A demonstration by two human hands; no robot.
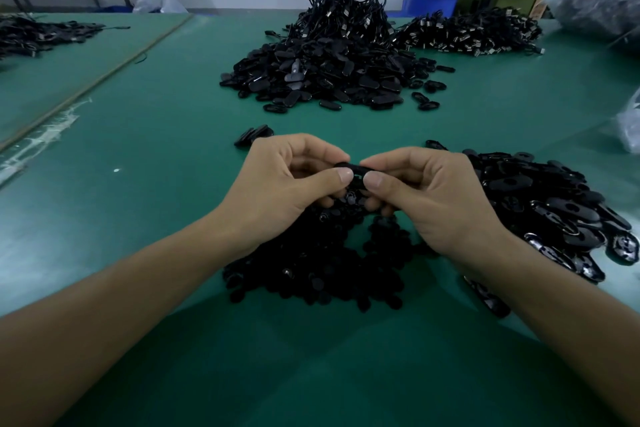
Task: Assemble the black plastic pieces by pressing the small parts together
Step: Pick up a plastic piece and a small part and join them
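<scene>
Both my hands meet over the middle of the green table [145,135]. My left hand [287,184] and my right hand [426,198] pinch one small black oval plastic piece [353,172] between thumbs and forefingers, one at each end. Most of the piece is hidden by my fingertips. Under my hands lies a low heap of small dark round parts [322,270]. At my right sits a pile of glossy black oval shells [561,218]. A couple of loose black pieces [254,135] lie just beyond my left hand.
A big mound of black oval pieces topped with black cables [332,62] stands farther back in the middle. More cabled parts [471,35] lie at the back right, another dark pile [38,35] at the far left. A blue bin [433,0] and plastic bags stand behind.
</scene>
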